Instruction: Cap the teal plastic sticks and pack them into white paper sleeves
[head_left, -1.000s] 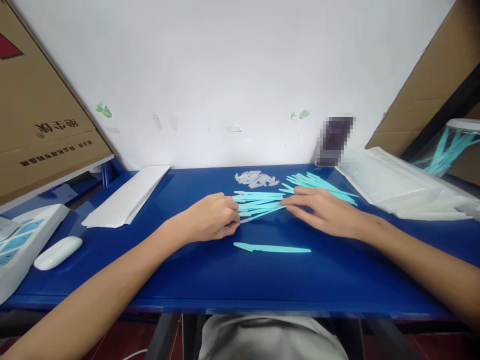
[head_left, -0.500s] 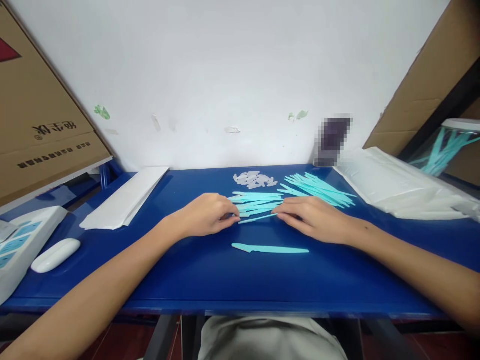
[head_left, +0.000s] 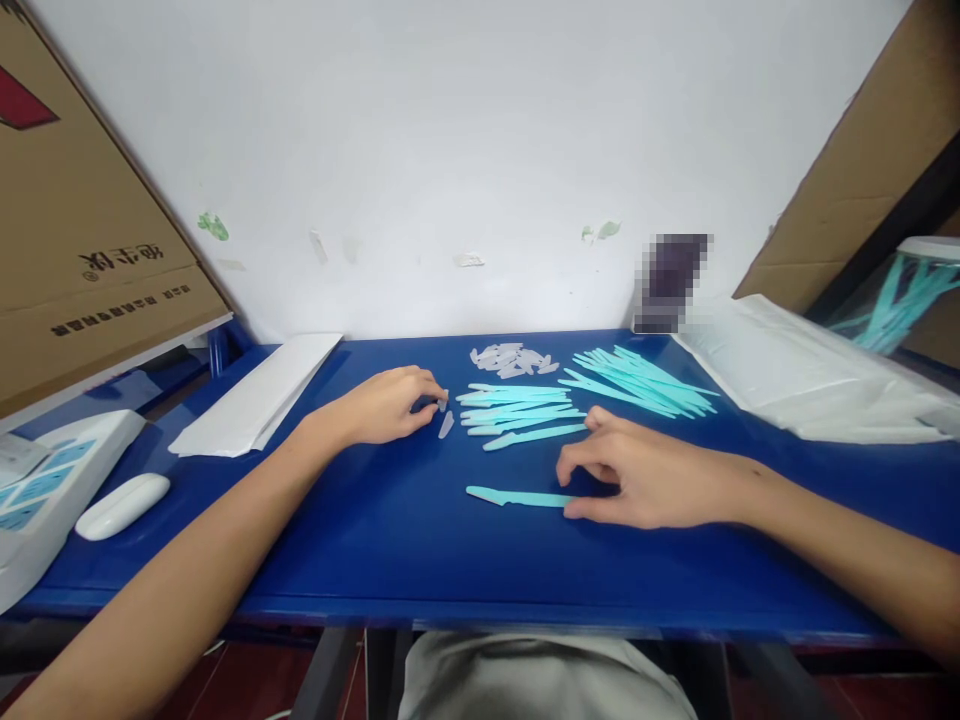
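Observation:
Left of the centre, my left hand (head_left: 390, 405) has its thumb and fingertips closed around a small translucent blade cap (head_left: 444, 401). A second loose cap (head_left: 446, 426) lies on the table just below those fingertips. My right hand (head_left: 637, 470) is open, its thumb and forefinger apart around the handle end of a single turquoise eyebrow razor (head_left: 517, 497). That razor lies flat, blade end to the left, its right end hidden by the hand. Above it, a row of turquoise razors (head_left: 517, 410) lies roughly side by side.
A heap of translucent caps (head_left: 514, 360) and a pile of razors (head_left: 645, 382) lie farther back on the blue table (head_left: 360, 560). Plastic bags (head_left: 817, 380) are at right, a white folded sheet (head_left: 255, 395) and white case (head_left: 124, 505) at left. A cardboard box (head_left: 97, 220) stands left.
My hands have moved apart. The left went left to the loose caps; the right left the razor in the row and came down to the single razor.

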